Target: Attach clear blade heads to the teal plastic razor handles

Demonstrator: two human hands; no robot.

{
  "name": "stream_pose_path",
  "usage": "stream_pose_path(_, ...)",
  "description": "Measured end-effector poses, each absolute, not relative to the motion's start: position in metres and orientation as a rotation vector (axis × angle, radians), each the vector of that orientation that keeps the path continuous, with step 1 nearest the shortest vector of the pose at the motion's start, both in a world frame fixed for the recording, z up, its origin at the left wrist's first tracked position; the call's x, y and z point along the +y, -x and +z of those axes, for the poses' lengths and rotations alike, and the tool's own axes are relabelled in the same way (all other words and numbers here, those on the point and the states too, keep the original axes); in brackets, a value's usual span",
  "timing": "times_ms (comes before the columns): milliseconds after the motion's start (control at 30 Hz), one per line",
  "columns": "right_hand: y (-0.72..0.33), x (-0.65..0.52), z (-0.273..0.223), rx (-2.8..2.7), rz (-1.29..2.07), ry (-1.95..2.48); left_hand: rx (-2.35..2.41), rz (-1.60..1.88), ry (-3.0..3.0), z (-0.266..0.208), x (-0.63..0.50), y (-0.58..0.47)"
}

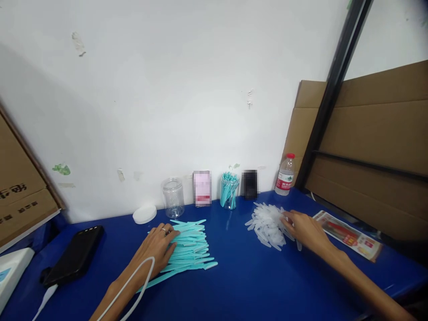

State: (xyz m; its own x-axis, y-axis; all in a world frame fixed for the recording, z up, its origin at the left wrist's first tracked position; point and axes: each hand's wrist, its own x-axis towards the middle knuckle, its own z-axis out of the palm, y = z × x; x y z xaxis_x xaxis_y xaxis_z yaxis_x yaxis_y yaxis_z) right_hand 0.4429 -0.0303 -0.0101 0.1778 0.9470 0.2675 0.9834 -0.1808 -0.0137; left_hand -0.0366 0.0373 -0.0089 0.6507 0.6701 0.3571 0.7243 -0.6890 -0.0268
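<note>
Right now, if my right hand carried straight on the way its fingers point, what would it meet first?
Most likely the pile of translucent white pieces, right at the fingertips of the right hand; they seem to touch its edge, though depth is hard to judge.

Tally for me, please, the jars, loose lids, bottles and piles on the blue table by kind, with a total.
Clear jars: 2
White lid: 1
Red-capped bottle: 1
Teal stick pile: 1
Translucent white pile: 1
Total: 6

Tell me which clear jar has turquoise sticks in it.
The right jar, between the pink panel and black panel: turquoise sticks stand in it, while the left jar, beside the white lid, shows nothing inside.
</note>
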Motion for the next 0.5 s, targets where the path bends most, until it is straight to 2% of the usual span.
stream_pose_path(500, -0.435, -0.028, -0.033, -1.761, -0.429, 2.127, -1.177, -0.358, 2.523, -0.01, 0.039, 0.035)
